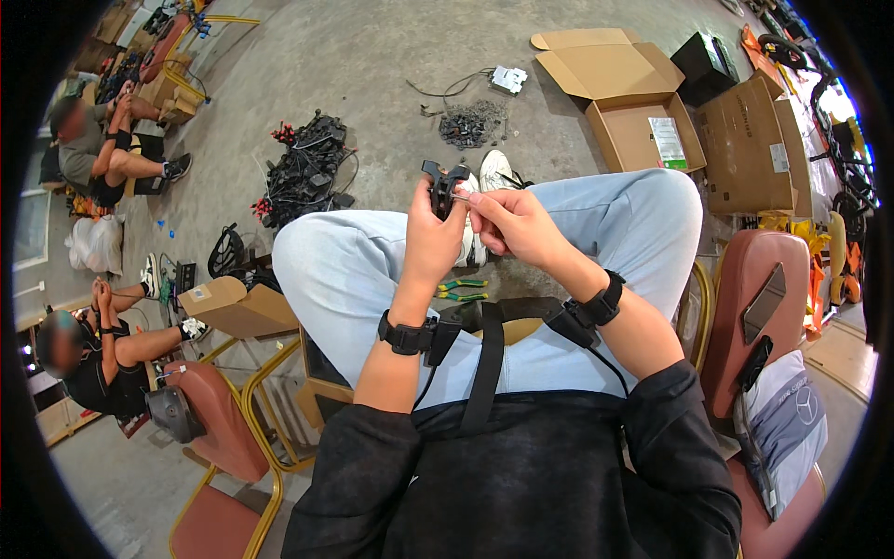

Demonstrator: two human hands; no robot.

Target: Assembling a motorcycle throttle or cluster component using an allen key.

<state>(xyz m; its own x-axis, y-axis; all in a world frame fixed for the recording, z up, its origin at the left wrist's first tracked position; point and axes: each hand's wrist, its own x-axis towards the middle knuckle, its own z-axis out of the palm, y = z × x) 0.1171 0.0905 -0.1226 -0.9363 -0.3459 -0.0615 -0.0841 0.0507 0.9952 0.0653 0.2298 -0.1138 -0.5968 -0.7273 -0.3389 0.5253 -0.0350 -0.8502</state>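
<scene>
Pressure is best directed along the thin metal shaft [460, 197], pinched in the closed fingertips of the right grip [520, 226], while the black forked plastic part [444, 183] is clasped by the closed left grip [432, 238], between the knees [309, 244]

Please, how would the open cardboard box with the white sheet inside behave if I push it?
The open cardboard box is probably light for its size, looking thin-walled. Its spread lid may flop when pushed. Broad and low, it would likely slide rather than tip.
</scene>
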